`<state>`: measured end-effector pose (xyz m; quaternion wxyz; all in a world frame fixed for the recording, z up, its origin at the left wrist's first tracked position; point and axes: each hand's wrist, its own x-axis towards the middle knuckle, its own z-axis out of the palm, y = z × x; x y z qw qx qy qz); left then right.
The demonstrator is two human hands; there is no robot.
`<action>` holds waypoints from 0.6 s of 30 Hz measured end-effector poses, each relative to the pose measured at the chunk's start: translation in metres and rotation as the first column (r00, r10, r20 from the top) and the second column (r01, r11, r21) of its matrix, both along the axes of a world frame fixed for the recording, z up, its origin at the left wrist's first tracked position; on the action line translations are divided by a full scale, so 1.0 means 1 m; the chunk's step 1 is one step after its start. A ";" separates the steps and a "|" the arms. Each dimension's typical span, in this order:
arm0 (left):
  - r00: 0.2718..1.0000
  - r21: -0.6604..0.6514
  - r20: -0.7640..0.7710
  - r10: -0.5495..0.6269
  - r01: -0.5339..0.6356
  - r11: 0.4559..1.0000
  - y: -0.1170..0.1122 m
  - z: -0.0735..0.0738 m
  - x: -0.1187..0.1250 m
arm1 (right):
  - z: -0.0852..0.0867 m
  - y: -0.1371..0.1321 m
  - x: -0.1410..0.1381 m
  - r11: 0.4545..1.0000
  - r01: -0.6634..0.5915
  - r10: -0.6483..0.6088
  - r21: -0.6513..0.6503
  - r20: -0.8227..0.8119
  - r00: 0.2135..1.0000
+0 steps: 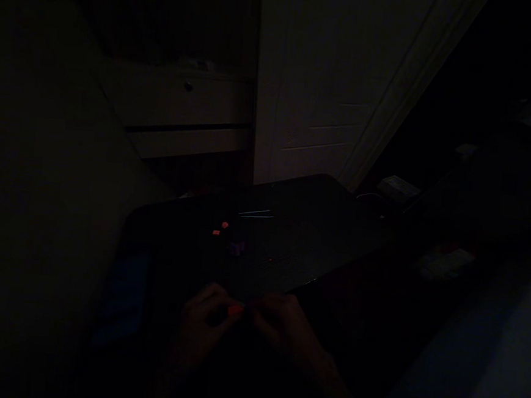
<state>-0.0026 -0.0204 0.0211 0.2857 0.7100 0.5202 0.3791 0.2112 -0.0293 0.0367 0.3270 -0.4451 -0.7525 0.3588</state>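
The scene is very dark. My left hand (203, 317) is closed in a pinch on a small orange piece (235, 309) at the near side of the dark table (310, 209). My right hand (286, 323) is closed close beside it, fingertips facing the orange piece; whatever lies between its fingers is lost in shadow. Farther up the tabletop are a small orange bit (215, 232), a second orange bit (225, 225) and a small purple piece (236, 248). Beyond them lie thin pale sticks (255, 213), nearly parallel.
A dark blue flat object (122, 301) is left of my hands. Behind the table stand a drawer unit (199, 102) and a pale panelled door (315, 92). To the right are a pale box-like object (399, 186) and a bluish-grey surface (487, 357).
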 end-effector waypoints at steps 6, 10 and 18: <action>1.000 0.036 0.014 0.002 -0.002 0.999 0.001 0.002 0.001 | 0.016 0.010 0.004 0.996 -0.092 0.093 -0.015 0.103 0.990; 1.000 0.049 0.015 -0.007 0.006 0.999 0.002 0.003 0.001 | 0.026 0.030 0.010 0.975 -0.217 0.220 -0.038 0.141 0.965; 1.000 -0.039 0.017 -0.020 0.021 0.999 0.003 0.003 0.000 | 0.012 0.050 0.019 0.966 -0.252 0.252 -0.063 -0.012 0.968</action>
